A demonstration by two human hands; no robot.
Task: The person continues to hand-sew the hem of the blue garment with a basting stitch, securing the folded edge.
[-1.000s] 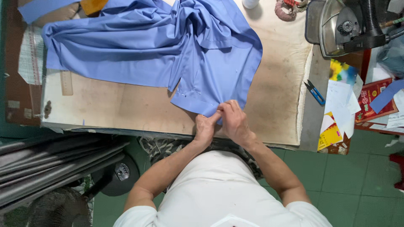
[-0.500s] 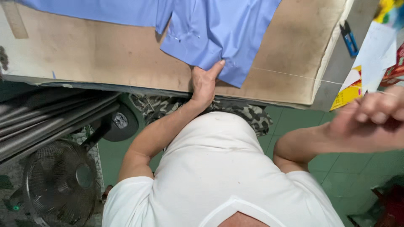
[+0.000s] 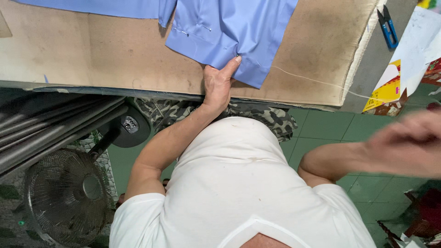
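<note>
Here, top centre of the frame: blue cloth (image 3: 229, 27) lying flat on the tan table (image 3: 92, 55), its lower corner near the table's front edge. Left hand (image 3: 218, 82): flat on that corner, fingers (image 3: 232, 64) stretched out and together, pressing down, gripping nothing that shows. Right hand (image 3: 406, 142): at the right edge, lifted off the table and blurred; whether its fingers are curled or spread cannot be told. Thread (image 3: 312, 81): thin, pale, running from the cloth's corner towards the right across the table. Snips (image 3: 388, 27): blue, upper right, beside papers (image 3: 409, 69). Fan (image 3: 69, 193): lower left, on the floor.
</note>
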